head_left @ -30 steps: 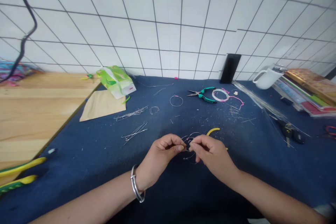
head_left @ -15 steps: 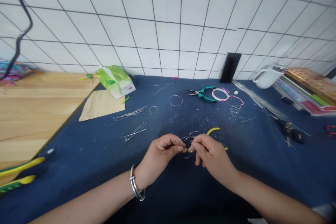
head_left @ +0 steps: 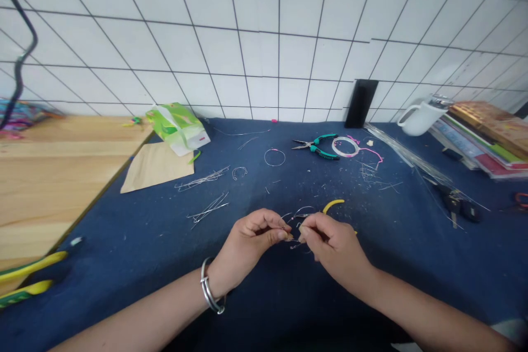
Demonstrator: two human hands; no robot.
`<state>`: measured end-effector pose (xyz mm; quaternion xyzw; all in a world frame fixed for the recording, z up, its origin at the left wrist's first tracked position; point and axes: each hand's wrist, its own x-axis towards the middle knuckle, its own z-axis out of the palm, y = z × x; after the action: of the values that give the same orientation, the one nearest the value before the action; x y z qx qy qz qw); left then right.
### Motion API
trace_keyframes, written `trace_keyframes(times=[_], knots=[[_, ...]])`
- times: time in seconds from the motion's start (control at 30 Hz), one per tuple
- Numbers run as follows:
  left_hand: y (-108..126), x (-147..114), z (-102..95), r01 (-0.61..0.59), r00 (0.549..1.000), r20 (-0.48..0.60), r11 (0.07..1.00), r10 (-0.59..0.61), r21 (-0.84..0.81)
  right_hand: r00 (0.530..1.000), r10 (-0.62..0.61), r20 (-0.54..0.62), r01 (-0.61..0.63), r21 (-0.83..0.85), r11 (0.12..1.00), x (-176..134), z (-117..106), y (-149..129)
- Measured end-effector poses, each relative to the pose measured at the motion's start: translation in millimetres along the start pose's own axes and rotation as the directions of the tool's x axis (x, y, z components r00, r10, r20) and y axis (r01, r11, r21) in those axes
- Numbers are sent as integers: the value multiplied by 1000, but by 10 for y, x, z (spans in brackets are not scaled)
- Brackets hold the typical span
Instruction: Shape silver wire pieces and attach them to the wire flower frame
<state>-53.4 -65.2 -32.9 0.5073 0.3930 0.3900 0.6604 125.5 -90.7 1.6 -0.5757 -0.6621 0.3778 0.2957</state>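
Observation:
Both hands meet low in the middle of the view, fingertips a small gap apart. My left hand point(head_left: 249, 242), with a silver bangle at the wrist, pinches a thin wire point(head_left: 294, 240) between thumb and forefinger. Opposite it, my right hand point(head_left: 340, 250) is closed in a pinch on the wire's other side. The wire's ends are too fine to follow. Just beyond the fingertips lies a thin wire loop point(head_left: 305, 208) with a small bead on it. A yellow-handled tool point(head_left: 333, 204) lies partly hidden behind my right hand.
Teal-handled pliers point(head_left: 324, 151) lie farther back beside a wire coil point(head_left: 345, 147) with pink thread. A wire ring point(head_left: 274, 158) and bundles of cut wire point(head_left: 204, 179) are left of them. Keys point(head_left: 456, 203), a white mug point(head_left: 418, 118) and books stand right; yellow-green handles point(head_left: 33, 265) left.
My fingertips have drawn slightly farther apart, and the fingers of my right hand have curled in more. The whole view has shifted a little.

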Motion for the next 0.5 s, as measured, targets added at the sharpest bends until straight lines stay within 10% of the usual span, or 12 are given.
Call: trace_keyframes(times=[0.5], knots=[[-35,-21,28,20,999,-41,997,-23,-77,988,-129,-85,110,-198,974,27,36,-36]])
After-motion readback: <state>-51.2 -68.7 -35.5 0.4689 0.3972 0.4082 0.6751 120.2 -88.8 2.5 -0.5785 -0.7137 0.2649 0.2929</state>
